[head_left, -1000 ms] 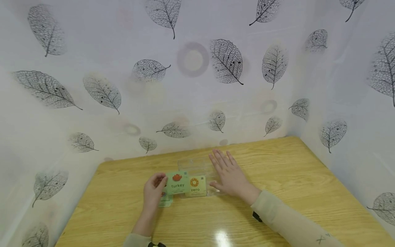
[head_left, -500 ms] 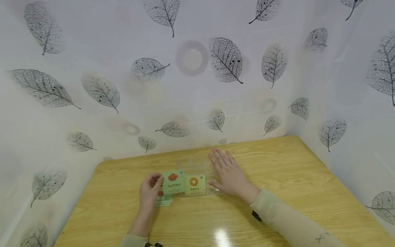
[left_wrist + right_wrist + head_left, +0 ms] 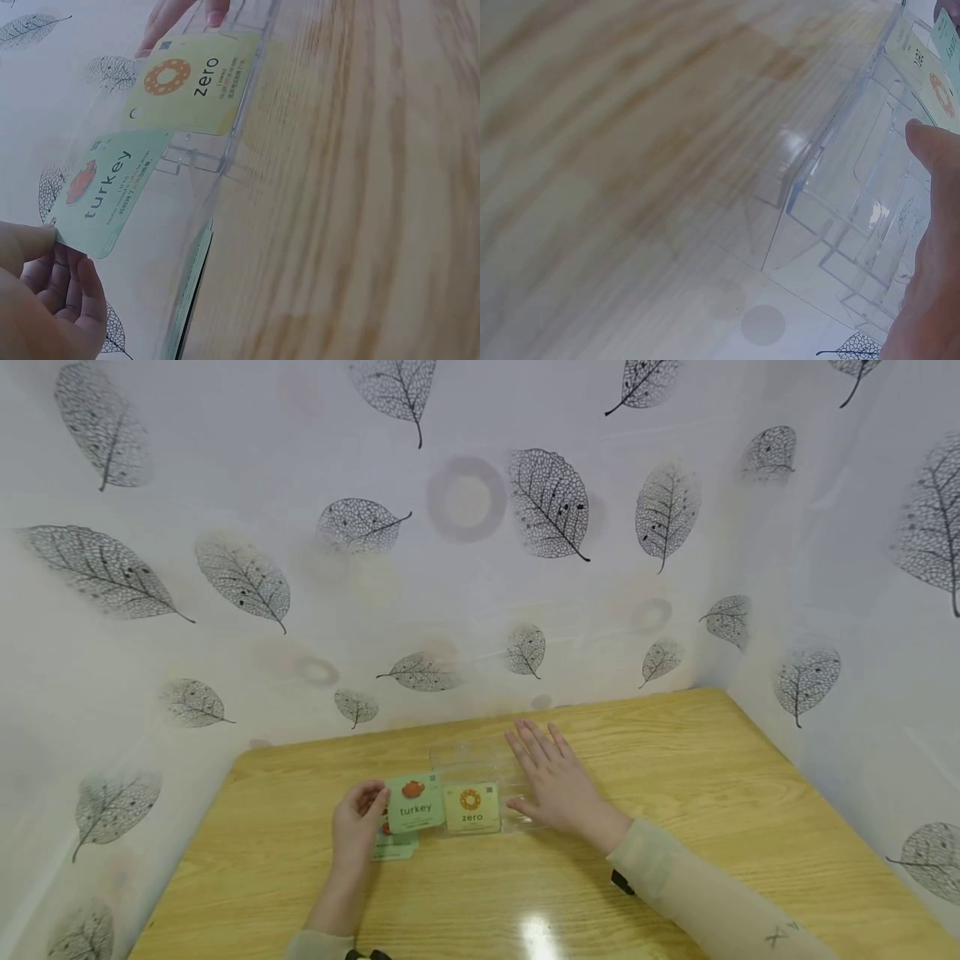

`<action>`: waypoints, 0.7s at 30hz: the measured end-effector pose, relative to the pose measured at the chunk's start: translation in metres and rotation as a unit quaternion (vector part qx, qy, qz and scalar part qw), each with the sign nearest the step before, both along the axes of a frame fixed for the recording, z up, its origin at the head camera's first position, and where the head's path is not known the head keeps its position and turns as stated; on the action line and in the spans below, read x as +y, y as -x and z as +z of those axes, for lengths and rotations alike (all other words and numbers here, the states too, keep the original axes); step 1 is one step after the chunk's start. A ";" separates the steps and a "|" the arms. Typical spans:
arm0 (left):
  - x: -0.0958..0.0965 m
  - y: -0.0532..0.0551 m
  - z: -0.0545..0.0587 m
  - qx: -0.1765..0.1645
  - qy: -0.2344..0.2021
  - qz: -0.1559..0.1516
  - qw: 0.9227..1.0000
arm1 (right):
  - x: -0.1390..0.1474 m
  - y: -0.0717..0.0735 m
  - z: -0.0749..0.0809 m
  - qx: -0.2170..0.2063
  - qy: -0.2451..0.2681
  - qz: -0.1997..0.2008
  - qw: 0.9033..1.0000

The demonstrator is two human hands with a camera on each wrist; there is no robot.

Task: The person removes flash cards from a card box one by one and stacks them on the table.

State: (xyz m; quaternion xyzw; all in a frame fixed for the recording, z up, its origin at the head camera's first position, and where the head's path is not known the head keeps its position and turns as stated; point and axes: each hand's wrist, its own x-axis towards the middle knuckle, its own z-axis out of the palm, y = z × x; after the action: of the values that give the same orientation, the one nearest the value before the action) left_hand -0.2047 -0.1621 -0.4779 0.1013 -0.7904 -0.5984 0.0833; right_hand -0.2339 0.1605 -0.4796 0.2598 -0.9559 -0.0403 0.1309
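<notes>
My left hand (image 3: 356, 827) pinches the left edge of a green card printed "turkey" (image 3: 417, 802) between thumb and fingers. In the left wrist view this turkey card (image 3: 105, 196) is tilted above the table, beside a yellow "zero" card (image 3: 187, 82). That zero card stands in a clear plastic holder (image 3: 847, 187) with stepped tiers. My right hand (image 3: 561, 789), fingers straight and spread, rests on the holder's right part; exactly where it touches is hard to see. Below the turkey card lie more green cards (image 3: 393, 850), partly hidden by it and my left hand.
The wooden table (image 3: 712, 793) extends round the holder on all sides. Behind it and at both sides hangs a white curtain (image 3: 450, 593) with a leaf print. Light reflects off the table near its front.
My left hand has drawn the turkey card a little to the left, uncovering the left side of the zero card. My right hand has stayed in place on the holder.
</notes>
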 end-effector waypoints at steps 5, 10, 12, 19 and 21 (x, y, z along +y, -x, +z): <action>-0.002 0.000 0.001 -0.001 0.007 0.006 1.000 | 0.000 0.000 0.001 -0.006 -0.001 -0.003 1.000; -0.005 0.000 0.000 0.006 -0.002 0.014 1.000 | 0.000 -0.001 0.002 -0.007 -0.001 -0.003 1.000; -0.006 -0.001 0.000 0.007 -0.003 0.017 1.000 | 0.000 -0.001 0.002 -0.008 0.001 -0.003 1.000; -0.012 -0.003 -0.003 0.003 -0.002 0.021 1.000 | -0.001 -0.001 0.002 -0.007 0.004 -0.001 1.000; -0.014 -0.004 -0.004 0.003 0.001 0.020 1.000 | 0.000 -0.001 0.002 -0.004 0.003 -0.001 1.000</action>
State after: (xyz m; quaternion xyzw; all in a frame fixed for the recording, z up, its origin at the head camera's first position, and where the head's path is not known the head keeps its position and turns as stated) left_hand -0.2011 -0.1756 -0.4815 0.1152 -0.7884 -0.5963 0.0976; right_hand -0.2332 0.1600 -0.4777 0.2589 -0.9568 -0.0360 0.1277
